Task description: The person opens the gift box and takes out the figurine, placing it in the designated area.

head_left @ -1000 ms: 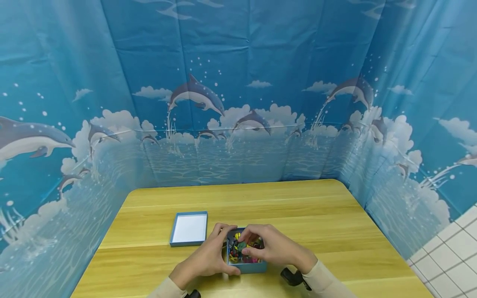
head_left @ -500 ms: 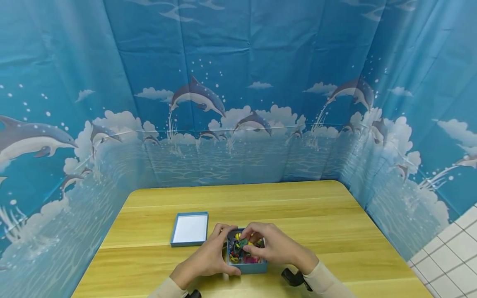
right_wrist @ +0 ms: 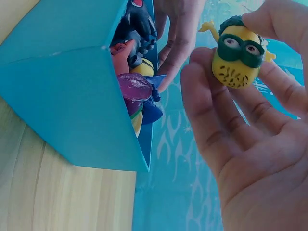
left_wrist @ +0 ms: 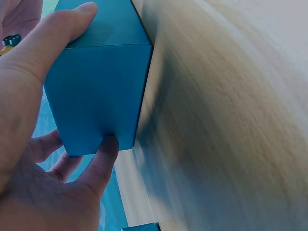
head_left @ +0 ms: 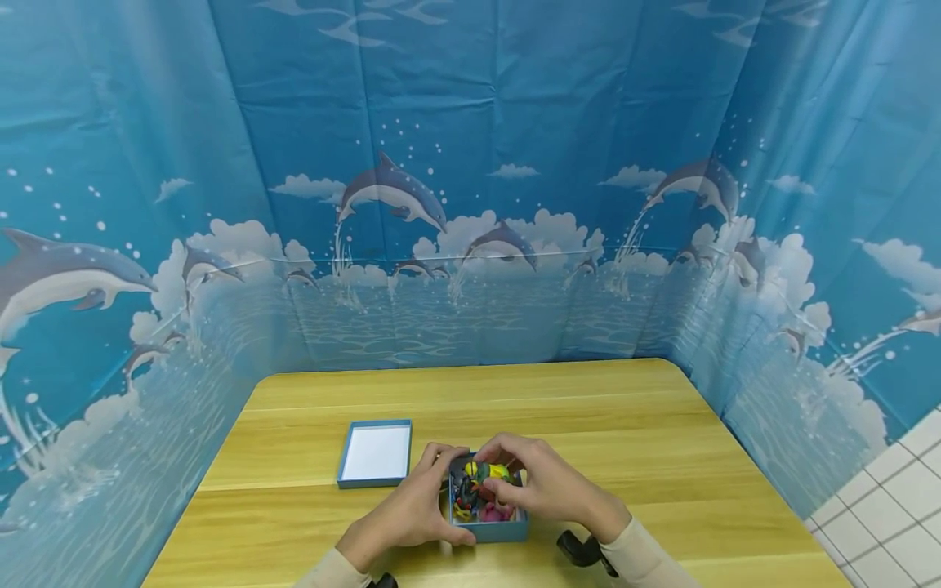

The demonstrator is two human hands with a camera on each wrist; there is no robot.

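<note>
A small blue box filled with toy figurines stands on the table. My left hand grips it at its left end, the thumb on the near wall and fingers around the far corner, as the left wrist view shows on the box wall. Over the box, my right hand pinches a yellow minion figurine with a green mask and raised arms, thumb on its head and fingers behind. Inside the box lie a black figurine, a glossy purple piece and a pink figurine.
Left of the box lies a shallow blue lid with a white inside, facing up. The wooden table ends against a blue dolphin-print curtain. A black wrist device sits under my right wrist.
My right fingers have drawn the minion figurine up from among the others, and more of its yellow body shows. The left hand, box and lid stay in place.
</note>
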